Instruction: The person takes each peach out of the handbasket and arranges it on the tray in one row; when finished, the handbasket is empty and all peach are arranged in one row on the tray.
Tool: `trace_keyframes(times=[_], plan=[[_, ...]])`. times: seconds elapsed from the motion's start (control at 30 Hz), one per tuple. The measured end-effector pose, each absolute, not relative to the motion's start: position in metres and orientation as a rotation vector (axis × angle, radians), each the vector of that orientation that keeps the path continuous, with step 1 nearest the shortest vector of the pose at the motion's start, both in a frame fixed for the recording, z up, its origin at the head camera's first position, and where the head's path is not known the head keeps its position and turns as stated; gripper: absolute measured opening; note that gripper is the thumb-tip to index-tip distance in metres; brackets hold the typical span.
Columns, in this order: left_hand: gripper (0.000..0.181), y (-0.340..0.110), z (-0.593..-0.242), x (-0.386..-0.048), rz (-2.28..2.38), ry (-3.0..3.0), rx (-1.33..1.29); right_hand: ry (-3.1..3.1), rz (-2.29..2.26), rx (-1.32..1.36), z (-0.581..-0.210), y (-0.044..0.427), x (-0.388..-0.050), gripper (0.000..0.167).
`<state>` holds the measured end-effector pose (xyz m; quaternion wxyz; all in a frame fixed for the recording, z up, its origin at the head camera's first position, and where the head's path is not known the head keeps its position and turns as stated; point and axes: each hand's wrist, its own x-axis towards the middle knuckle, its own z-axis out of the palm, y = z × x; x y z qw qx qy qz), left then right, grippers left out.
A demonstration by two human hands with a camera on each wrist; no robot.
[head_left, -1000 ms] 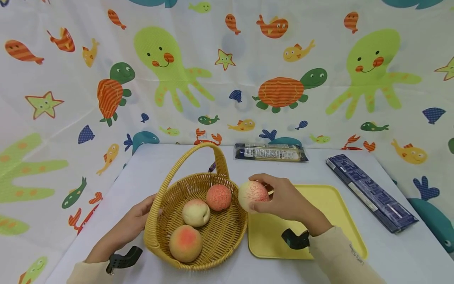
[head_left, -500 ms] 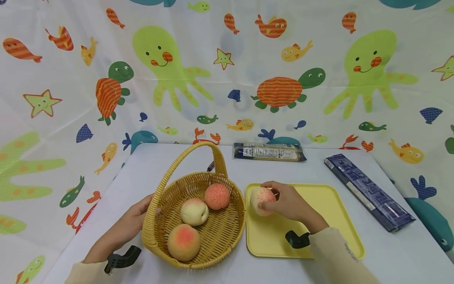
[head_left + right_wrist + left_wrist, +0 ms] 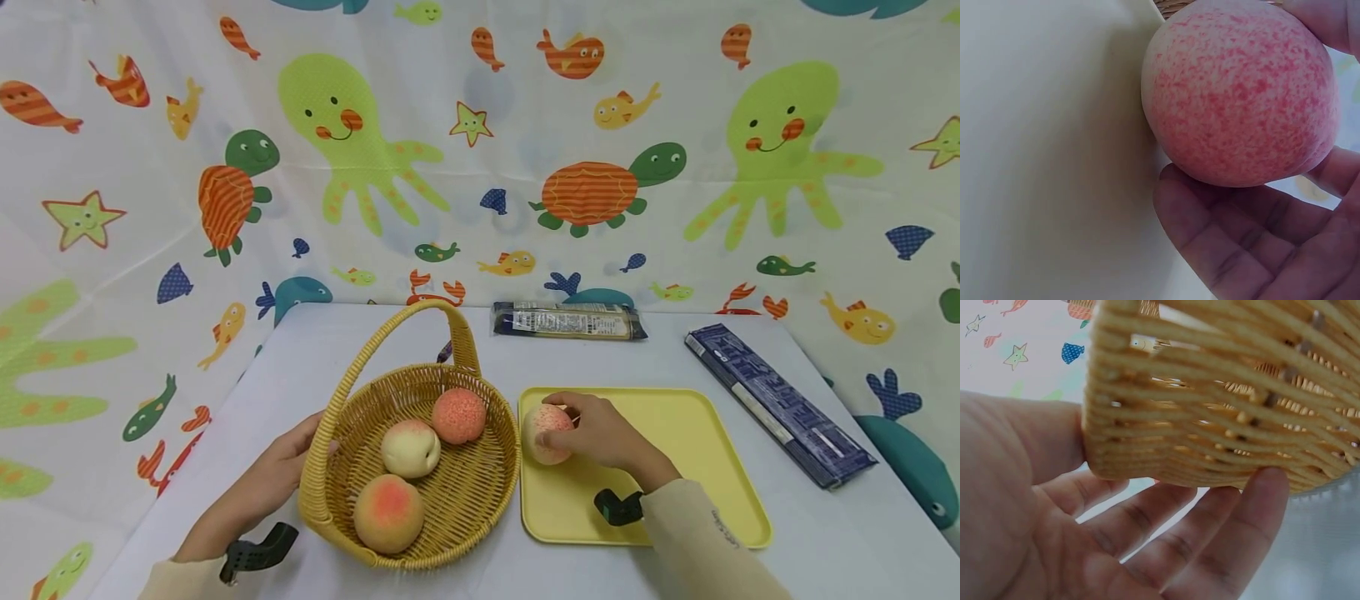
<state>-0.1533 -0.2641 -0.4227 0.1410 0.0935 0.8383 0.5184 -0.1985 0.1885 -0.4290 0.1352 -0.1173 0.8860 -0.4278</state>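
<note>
A yellow wicker basket [image 3: 480, 517] with a tall handle stands left of centre. Inside lie a red-speckled peach [image 3: 459, 416], a pale peach [image 3: 411, 448] and an orange peach [image 3: 389, 513]. My left hand [image 3: 288, 458] holds the basket by its left side; in the left wrist view its fingers [image 3: 1260, 519] touch the woven wall from outside and the thumb tip is hidden at the rim. My right hand [image 3: 600, 432] grips a white-and-pink peach [image 3: 542, 435] at the left end of a yellow tray [image 3: 660, 500]. In the right wrist view fingers curl around this peach [image 3: 1241, 94], low over the tray.
A dark packet in clear wrap [image 3: 568, 321] lies at the back of the white table. To the right of the tray is a long blue package [image 3: 776, 404]. A small dark purple item [image 3: 445, 352] shows behind the basket handle. A sea-animal cloth [image 3: 480, 167] hangs behind.
My right hand has carried the white-and-pink peach from the basket's right rim over onto the tray side, lowered it, then shifted slightly left. My left hand and the basket have barely moved.
</note>
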Motion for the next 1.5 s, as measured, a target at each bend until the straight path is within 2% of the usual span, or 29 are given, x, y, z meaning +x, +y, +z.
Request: trace_keyframes(times=[0.93, 1.5], plan=[[0.061, -0.267, -0.427, -0.152, 1.56, 2.379, 0.3, 2.535, -1.298, -0.363, -0.433, 0.185, -0.19, 0.067], [0.061, -0.265, -0.427, -0.15, 1.529, 2.419, 0.265, 2.446, -1.33, -0.488, -0.435, 0.19, -0.185, 0.085]])
